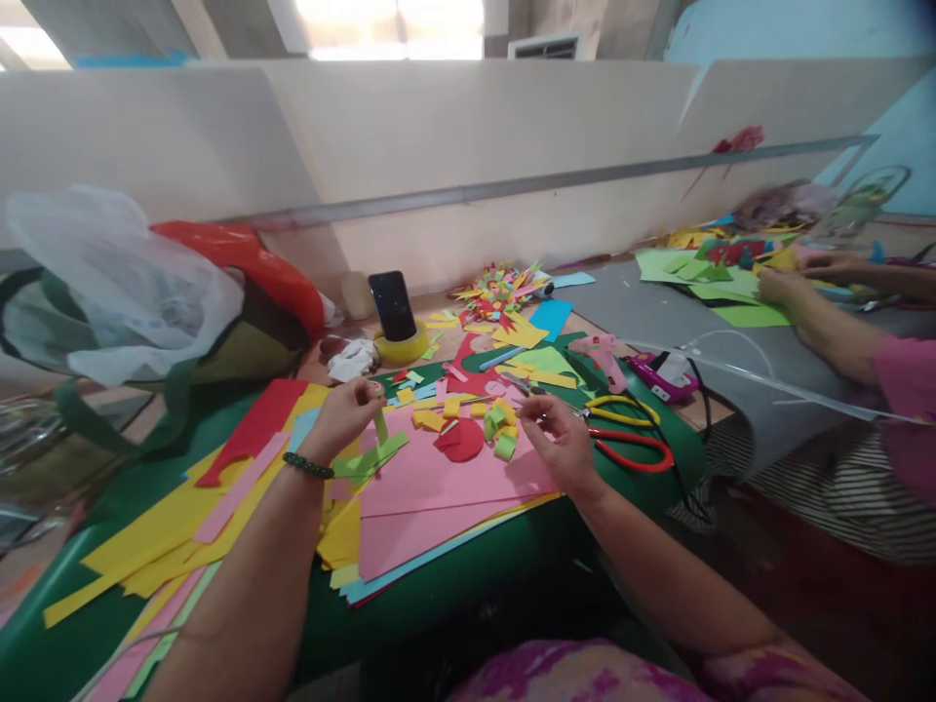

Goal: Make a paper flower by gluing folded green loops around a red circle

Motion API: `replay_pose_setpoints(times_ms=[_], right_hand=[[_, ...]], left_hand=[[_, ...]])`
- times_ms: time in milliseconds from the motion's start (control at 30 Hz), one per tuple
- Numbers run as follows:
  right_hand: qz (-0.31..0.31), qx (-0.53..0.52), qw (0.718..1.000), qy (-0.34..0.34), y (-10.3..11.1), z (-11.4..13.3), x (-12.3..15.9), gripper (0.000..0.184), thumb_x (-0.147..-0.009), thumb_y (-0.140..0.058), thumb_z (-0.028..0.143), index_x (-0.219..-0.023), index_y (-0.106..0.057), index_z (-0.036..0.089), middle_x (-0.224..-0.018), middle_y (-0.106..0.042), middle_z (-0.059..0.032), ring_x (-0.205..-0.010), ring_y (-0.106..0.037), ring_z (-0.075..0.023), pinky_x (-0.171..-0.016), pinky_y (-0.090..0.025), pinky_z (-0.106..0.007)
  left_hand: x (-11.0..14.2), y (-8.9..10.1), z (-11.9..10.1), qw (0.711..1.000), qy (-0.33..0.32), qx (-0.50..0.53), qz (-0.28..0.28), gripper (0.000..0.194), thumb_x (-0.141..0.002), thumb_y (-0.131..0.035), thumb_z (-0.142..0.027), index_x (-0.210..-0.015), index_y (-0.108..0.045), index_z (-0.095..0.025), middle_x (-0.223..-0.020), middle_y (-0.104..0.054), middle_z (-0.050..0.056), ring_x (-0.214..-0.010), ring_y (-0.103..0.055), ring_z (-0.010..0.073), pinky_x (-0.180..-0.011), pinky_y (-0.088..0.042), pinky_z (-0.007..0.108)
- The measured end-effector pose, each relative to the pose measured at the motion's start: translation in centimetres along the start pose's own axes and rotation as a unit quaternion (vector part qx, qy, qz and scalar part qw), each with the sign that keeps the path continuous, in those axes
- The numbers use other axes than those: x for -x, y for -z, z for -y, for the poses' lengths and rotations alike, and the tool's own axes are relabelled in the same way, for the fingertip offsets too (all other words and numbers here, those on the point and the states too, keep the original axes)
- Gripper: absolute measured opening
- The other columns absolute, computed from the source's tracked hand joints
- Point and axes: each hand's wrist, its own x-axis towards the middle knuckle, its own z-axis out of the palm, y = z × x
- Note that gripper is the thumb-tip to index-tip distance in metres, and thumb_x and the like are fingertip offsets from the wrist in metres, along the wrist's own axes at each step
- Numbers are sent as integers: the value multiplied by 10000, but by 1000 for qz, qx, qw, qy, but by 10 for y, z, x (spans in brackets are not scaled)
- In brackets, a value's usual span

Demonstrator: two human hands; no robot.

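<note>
My left hand (pixel 347 417) is closed in a pinch on a narrow green paper strip (pixel 381 427), which hangs down from the fingertips. More green strips (pixel 380 456) lie just below it on pink paper sheets (pixel 431 487). My right hand (pixel 560 439) hovers by a small heap of curled green and yellow paper pieces (pixel 501 429). Its thumb and fingers are drawn together, but what they may hold is too small to make out. A red paper disc (pixel 462 441) lies between the hands. Scissors with red handles (pixel 636 450) and a yellow-handled tool (pixel 625 409) rest beyond my right hand.
A phone (pixel 393 304) leans up behind a yellow tape roll (pixel 402 343). A pink glue gun (pixel 604 359) and a purple device (pixel 664 375) with a cord are at right. Bags (pixel 124 283) stand at left. Another person's hands (pixel 786 292) handle paper at far right.
</note>
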Motion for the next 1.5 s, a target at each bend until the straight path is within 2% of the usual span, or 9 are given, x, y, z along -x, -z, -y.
replay_pose_setpoints(times_ms=[133, 267, 500, 667, 833, 967, 1067, 1267, 1500], right_hand=[[16, 7, 1000, 11, 0, 1, 0, 88, -792, -606, 270, -856, -623, 212, -810, -684, -31, -697, -638, -150, -566, -526, -257], [10, 8, 1000, 10, -3, -1, 1, 101, -775, -606, 245, -871, -615, 214, -830, -683, -35, -701, -636, -151, -576, -532, -265], [2, -3, 1000, 6, -2, -1, 1, 55, -821, -580, 257, -849, -611, 220, -812, -663, -20, -734, -635, -149, -636, -543, -270], [-3, -21, 1000, 18, 1, 1, 2, 55, -845, -566, 259, -856, -601, 218, -841, -664, -26, -781, -649, -156, -662, -542, -273], [80, -23, 996, 43, -1, 7, 5, 114, -838, -602, 315, -891, -567, 221, -776, -644, -11, -677, -626, -140, -606, -528, -267], [175, -27, 984, 30, -4, 11, 7, 179, -826, -626, 370, -849, -521, 226, -736, -618, 3, -592, -577, -119, -548, -496, -252], [191, -19, 981, 32, -6, 9, 8, 169, -809, -625, 347, -826, -506, 227, -723, -597, 10, -584, -557, -115, -536, -484, -245], [170, -13, 985, 33, -6, 1, 6, 115, -788, -609, 271, -842, -517, 226, -748, -610, 10, -595, -572, -108, -548, -493, -236], [163, 134, 969, 127, 16, 19, 6, 90, -866, -558, 299, -886, -606, 225, -820, -690, -34, -659, -621, -140, -623, -515, -277]], left_hand=[[-1, -4, 5, 994, -39, -64, 85, 235, -676, -563, -381, -581, -423, -218, -613, -523, -25, -636, -509, 156, -614, -394, 269], [-2, -4, 7, 987, -14, -135, 92, 210, -678, -582, -357, -596, -450, -216, -624, -561, -25, -642, -535, 164, -614, -385, 272], [2, 1, -8, 988, 35, -147, -19, 219, -683, -599, -343, -666, -410, -232, -655, -548, -20, -649, -524, 176, -581, -340, 271], [11, -6, -21, 995, -49, -26, -79, 253, -717, -589, -390, -695, -394, -230, -644, -493, -35, -619, -464, 141, -600, -360, 262], [35, -36, -49, 988, -140, 61, 25, 281, -754, -571, -367, -661, -345, -228, -636, -463, -38, -598, -423, 125, -575, -349, 253], [56, -64, -71, 977, -156, 44, 138, 246, -768, -553, -299, -652, -350, -223, -600, -455, -43, -568, -407, 126, -545, -315, 255], [64, -75, -77, 973, -153, 54, 167, 192, -754, -545, -250, -676, -372, -222, -623, -471, -41, -581, -427, 131, -557, -326, 258], [56, -69, -72, 959, -69, 171, 217, 375, -701, -658, -416, -987, -534, -207, -781, -600, -3, -638, -543, 148, -591, -439, 272], [44, -58, -59, 932, -1, 184, 313, 446, -742, -568, -620, -665, -521, -183, -530, -504, -27, -508, -515, 119, -515, -428, 246]])
